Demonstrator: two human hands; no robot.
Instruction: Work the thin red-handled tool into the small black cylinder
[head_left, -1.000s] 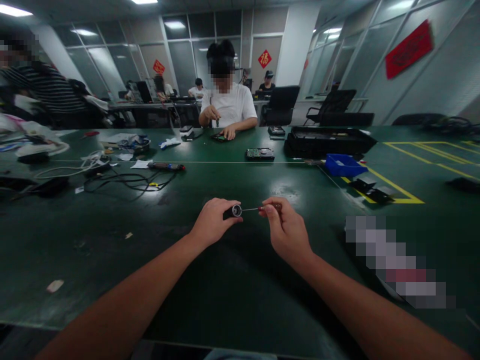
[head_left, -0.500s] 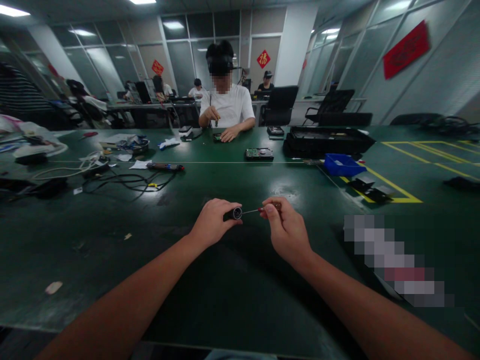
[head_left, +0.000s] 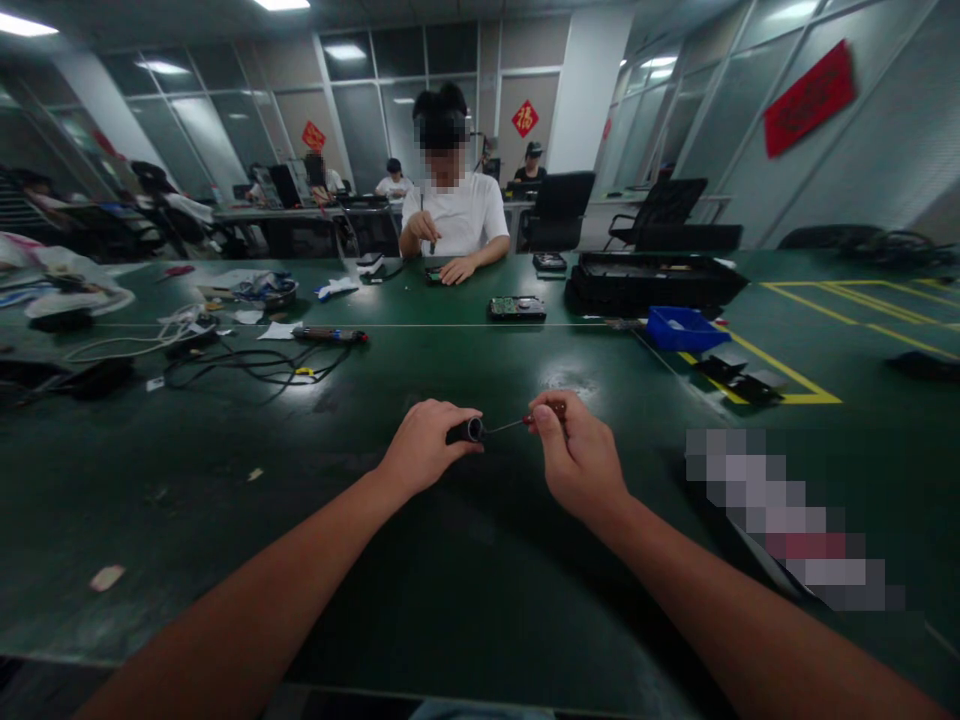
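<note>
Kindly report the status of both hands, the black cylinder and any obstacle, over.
Left hand gripping black cylinder. Right hand holding screwdriver, tip near cylinder's open end; contact unclear. Nothing seen blocking.

The green worktop [head_left: 330, 600] is smooth and glossy, mirroring the ceiling light in pale patches. The screwdriver [head_left: 508, 426] has a thin shaft of bright metal and a reddish-brown handle that looks like plastic. The black cylinder [head_left: 466, 431] looks dark and smooth-sided, with a shiny, metallic-looking rim. The blue bin [head_left: 686, 330] appears to be smooth plastic. The hard drive [head_left: 517, 308] shows a green circuit board and a metal-looking casing. Black cables [head_left: 232, 372] seem plastic-sheathed; the white scrap [head_left: 279, 330] looks like matt paper. The T-shirt [head_left: 476, 215] opposite is soft, matt cloth.
</note>
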